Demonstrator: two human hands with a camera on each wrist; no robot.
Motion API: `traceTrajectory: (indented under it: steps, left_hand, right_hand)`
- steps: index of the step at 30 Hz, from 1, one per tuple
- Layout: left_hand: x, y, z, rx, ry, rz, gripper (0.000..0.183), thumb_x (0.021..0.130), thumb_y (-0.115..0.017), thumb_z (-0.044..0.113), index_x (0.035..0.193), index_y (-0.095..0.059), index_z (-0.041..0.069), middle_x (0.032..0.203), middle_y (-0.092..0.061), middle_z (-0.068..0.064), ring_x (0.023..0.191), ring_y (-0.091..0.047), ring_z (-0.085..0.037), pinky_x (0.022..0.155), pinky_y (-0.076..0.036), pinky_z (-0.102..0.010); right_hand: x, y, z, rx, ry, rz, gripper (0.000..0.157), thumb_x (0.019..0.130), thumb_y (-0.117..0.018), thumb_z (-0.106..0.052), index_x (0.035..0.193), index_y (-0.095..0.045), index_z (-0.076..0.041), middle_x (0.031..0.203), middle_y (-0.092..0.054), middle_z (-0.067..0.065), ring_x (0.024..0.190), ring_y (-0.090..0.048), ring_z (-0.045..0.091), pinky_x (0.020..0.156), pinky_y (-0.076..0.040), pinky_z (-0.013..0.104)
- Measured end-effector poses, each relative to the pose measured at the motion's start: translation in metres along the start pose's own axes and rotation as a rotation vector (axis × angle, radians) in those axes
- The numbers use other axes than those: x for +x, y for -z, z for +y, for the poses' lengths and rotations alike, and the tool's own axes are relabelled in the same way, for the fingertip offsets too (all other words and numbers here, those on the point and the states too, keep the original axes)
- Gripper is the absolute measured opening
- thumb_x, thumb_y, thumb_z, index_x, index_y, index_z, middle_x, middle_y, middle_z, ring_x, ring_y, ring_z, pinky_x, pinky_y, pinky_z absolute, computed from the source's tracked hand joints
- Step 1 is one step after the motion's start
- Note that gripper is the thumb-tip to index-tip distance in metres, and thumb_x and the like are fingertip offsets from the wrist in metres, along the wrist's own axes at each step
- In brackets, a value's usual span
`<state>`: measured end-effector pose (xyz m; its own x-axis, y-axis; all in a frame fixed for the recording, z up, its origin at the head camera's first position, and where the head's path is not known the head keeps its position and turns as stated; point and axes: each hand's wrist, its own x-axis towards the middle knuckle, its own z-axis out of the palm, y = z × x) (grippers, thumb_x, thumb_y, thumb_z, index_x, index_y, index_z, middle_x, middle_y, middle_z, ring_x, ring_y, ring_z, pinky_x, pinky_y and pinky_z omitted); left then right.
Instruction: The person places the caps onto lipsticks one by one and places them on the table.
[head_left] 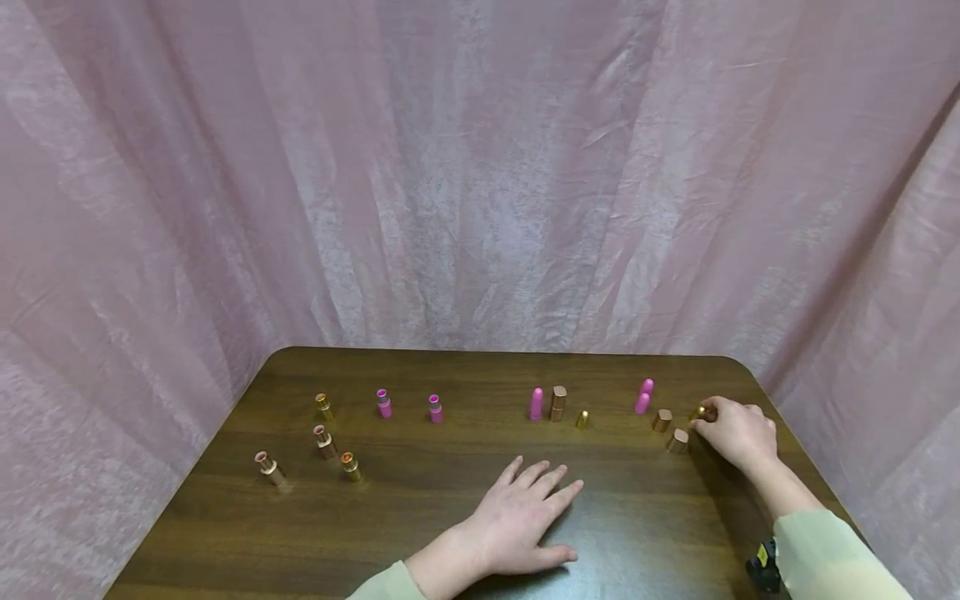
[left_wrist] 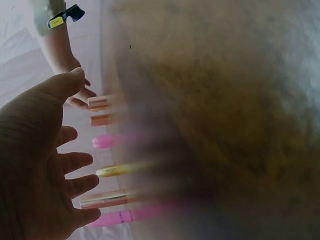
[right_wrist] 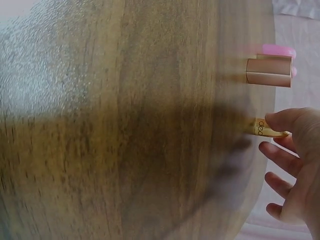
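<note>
At the table's right side, my right hand [head_left: 738,433] pinches a small gold lipstick cap [right_wrist: 262,127] between thumb and index finger; lettering shows on its side. The other fingers are loosely bent. Two rose-gold caps [head_left: 678,441] stand just left of this hand, with two pink caps [head_left: 642,403] behind them. My left hand [head_left: 517,517] is palm down at the table's front middle, fingers spread, holding nothing. Beyond its fingertips stand a pink lipstick [head_left: 536,404], a rose-gold lipstick [head_left: 557,404] and a short gold rounded piece [head_left: 582,419].
On the left of the wooden table [head_left: 225,533] stand several uncapped lipstick tubes: two pink [head_left: 385,406], two gold [head_left: 351,468] and two rose-gold [head_left: 270,469]. A pink curtain [head_left: 480,183] hangs behind the table's back edge and along both sides.
</note>
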<state>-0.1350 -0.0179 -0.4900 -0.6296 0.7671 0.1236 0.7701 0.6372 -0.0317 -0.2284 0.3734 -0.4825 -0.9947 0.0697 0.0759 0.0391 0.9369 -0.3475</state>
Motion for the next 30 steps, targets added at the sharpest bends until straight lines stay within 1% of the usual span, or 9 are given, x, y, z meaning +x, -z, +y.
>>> traceTrajectory:
  steps: [5,11,15,20,23,26,28,29,30]
  left_hand:
    - [-0.002,-0.002,0.002,0.006,-0.002,-0.009,0.082,0.094,-0.049,0.074,0.16,-0.037,0.027,0.159,-0.042,0.0,0.145,-0.039,-0.024,0.116,-0.032,-0.054]
    - [-0.003,-0.004,0.004,0.034,-0.007,0.032,0.08,0.092,-0.055,0.072,0.156,-0.043,0.026,0.152,-0.05,0.002,0.137,-0.048,-0.021,0.111,-0.039,-0.05]
    - [-0.005,-0.004,0.002,0.044,0.001,0.041,0.078,0.091,-0.058,0.071,0.154,-0.046,0.027,0.147,-0.054,0.004,0.132,-0.051,-0.018,0.109,-0.042,-0.047]
    - [-0.008,0.0,-0.002,0.028,0.004,0.026,0.077,0.092,-0.057,0.07,0.155,-0.046,0.026,0.147,-0.054,0.004,0.131,-0.052,-0.017,0.109,-0.042,-0.046]
    - [-0.011,0.004,-0.005,0.004,0.002,0.02,0.076,0.093,-0.057,0.068,0.155,-0.046,0.026,0.146,-0.054,0.005,0.13,-0.053,-0.016,0.108,-0.043,-0.044]
    - [-0.015,0.008,-0.01,-0.033,0.005,0.03,0.072,0.094,-0.059,0.065,0.153,-0.048,0.025,0.143,-0.056,0.007,0.127,-0.055,-0.014,0.103,-0.047,-0.04]
    - [-0.019,0.011,-0.013,-0.051,0.009,0.047,0.069,0.094,-0.061,0.063,0.15,-0.051,0.024,0.139,-0.059,0.008,0.123,-0.058,-0.014,0.099,-0.049,-0.037]
    - [-0.022,0.012,-0.015,-0.061,0.014,0.055,0.067,0.094,-0.062,0.062,0.149,-0.052,0.024,0.137,-0.06,0.008,0.121,-0.058,-0.013,0.097,-0.05,-0.036]
    - [-0.024,0.014,-0.017,-0.065,0.017,0.064,0.065,0.094,-0.063,0.061,0.147,-0.054,0.024,0.134,-0.061,0.008,0.119,-0.059,-0.013,0.095,-0.05,-0.035]
  right_hand:
    - [0.001,-0.002,0.001,0.001,0.003,0.01,0.037,0.092,-0.068,-0.028,0.118,-0.068,-0.002,0.106,-0.071,0.017,0.106,-0.052,0.055,0.083,-0.035,0.067]
    - [0.001,-0.004,0.004,-0.005,0.016,0.022,0.031,0.092,-0.068,-0.025,0.113,-0.068,-0.003,0.098,-0.07,0.015,0.1,-0.055,0.053,0.079,-0.036,0.066]
    - [0.0,-0.005,0.005,-0.004,0.031,0.045,0.028,0.091,-0.068,-0.023,0.111,-0.069,-0.003,0.095,-0.07,0.014,0.098,-0.056,0.052,0.077,-0.037,0.066]
    - [-0.002,-0.005,0.007,0.03,0.035,0.098,0.028,0.091,-0.069,-0.022,0.112,-0.07,-0.003,0.098,-0.072,0.016,0.097,-0.057,0.052,0.075,-0.037,0.065]
    - [-0.006,-0.002,0.008,0.067,0.03,0.14,0.032,0.093,-0.068,-0.022,0.117,-0.068,-0.001,0.103,-0.073,0.018,0.098,-0.057,0.052,0.076,-0.036,0.065]
    - [-0.01,0.005,0.006,0.111,0.037,0.186,0.035,0.094,-0.067,-0.022,0.122,-0.067,-0.002,0.106,-0.074,0.018,0.099,-0.059,0.05,0.075,-0.037,0.062]
    - [-0.014,0.01,0.002,0.147,0.054,0.209,0.034,0.095,-0.067,-0.022,0.122,-0.068,-0.002,0.106,-0.074,0.018,0.097,-0.062,0.047,0.073,-0.04,0.057]
    - [-0.017,0.013,0.0,0.164,0.063,0.217,0.034,0.095,-0.067,-0.022,0.122,-0.068,-0.002,0.106,-0.074,0.017,0.094,-0.064,0.042,0.071,-0.042,0.052]
    - [-0.019,0.016,-0.003,0.184,0.073,0.22,0.033,0.096,-0.067,-0.022,0.122,-0.069,-0.003,0.106,-0.075,0.017,0.085,-0.065,0.036,0.067,-0.043,0.048]
